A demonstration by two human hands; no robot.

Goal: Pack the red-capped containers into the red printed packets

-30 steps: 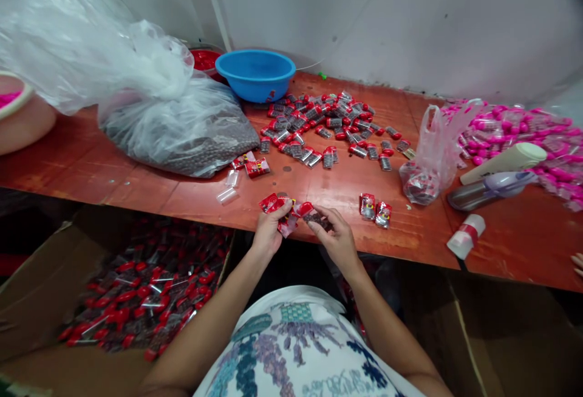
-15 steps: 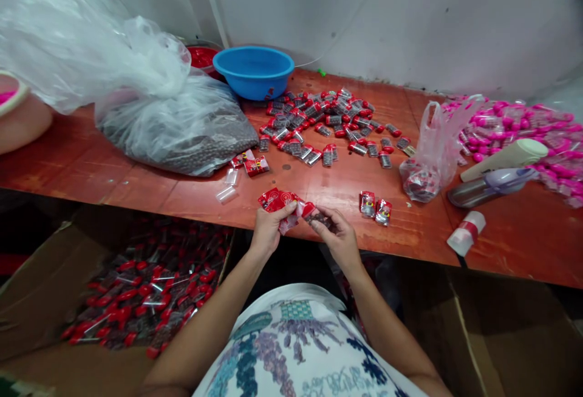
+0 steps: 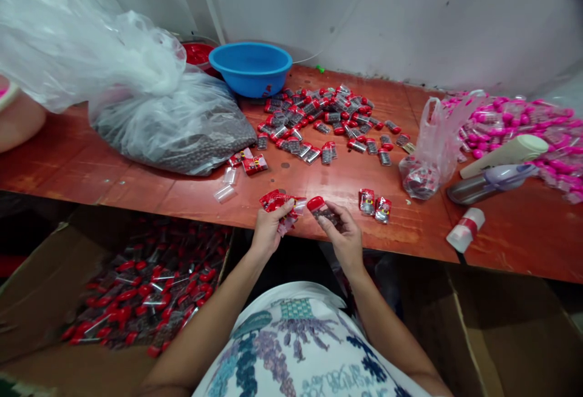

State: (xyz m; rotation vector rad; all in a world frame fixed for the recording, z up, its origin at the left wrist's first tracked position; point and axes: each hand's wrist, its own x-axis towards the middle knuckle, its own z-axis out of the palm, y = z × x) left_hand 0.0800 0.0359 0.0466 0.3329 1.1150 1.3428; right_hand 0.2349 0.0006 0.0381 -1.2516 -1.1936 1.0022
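Note:
My left hand (image 3: 268, 227) is closed on a bunch of small red printed plastic wrappers (image 3: 276, 201) at the table's front edge. My right hand (image 3: 345, 236) grips a small clear bottle with a red cap (image 3: 315, 203), its lower part filled with dark beads. A narrow gap lies between the bottle's cap and the wrappers. Two red printed packets (image 3: 375, 205) lie on the table to the right of my right hand. Left of the wrappers are clear empty tubes (image 3: 226, 184) and small stacks of red packets (image 3: 253, 163).
Many red-capped bottles (image 3: 319, 119) are heaped at the table's middle, before a blue basin (image 3: 251, 64). A big bag of dark beads (image 3: 182, 136) stands left. Right are a plastic bag (image 3: 423, 166), a thermos (image 3: 478, 186) and pink-capped bottles (image 3: 514, 133). Below left, a carton (image 3: 40, 275) holds more bottles.
The red-capped bottle in my right hand has come away from the wrappers and slightly to the right. My left hand keeps the wrappers. The whole view has shifted a little.

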